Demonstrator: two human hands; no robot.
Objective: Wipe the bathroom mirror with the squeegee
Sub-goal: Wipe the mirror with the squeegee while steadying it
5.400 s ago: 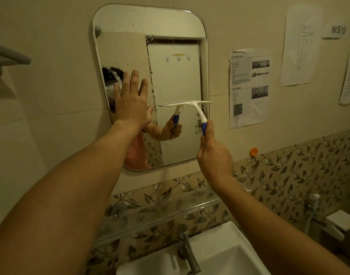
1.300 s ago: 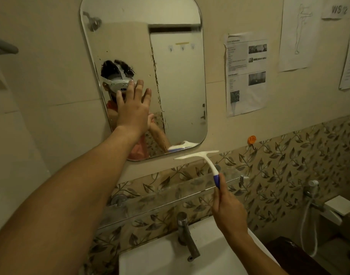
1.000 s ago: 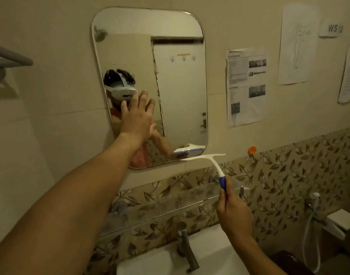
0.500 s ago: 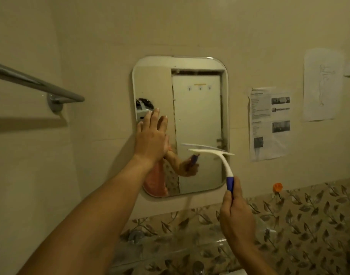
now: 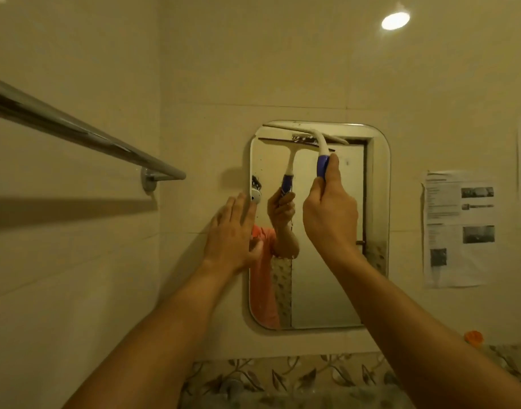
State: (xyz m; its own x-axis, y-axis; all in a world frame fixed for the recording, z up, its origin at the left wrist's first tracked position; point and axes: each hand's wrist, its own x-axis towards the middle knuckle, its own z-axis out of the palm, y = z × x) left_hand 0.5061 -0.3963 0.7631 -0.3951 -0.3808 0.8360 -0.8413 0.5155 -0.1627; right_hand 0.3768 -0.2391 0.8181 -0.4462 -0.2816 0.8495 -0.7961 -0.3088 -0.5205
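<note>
Two bare forearms are seen rising from the lower edge of the frame. At centre left, the left hand [image 5: 232, 234] is laid flat against the left rim of the mirror [image 5: 327, 261], its fingers [image 5: 238, 208] straight and close together. Right of it, the right hand [image 5: 330, 214] is raised, its fingers [image 5: 318, 185] curled round the blue grip of the squeegee [image 5: 306, 134], whose white blade is set across the mirror's top edge, just above centre. A chrome towel rail [image 5: 76, 128] is fixed to the wall at left, printed sheets [image 5: 457, 228] are stuck at right, and a ceiling light [image 5: 395, 21] is lit at upper right.
</note>
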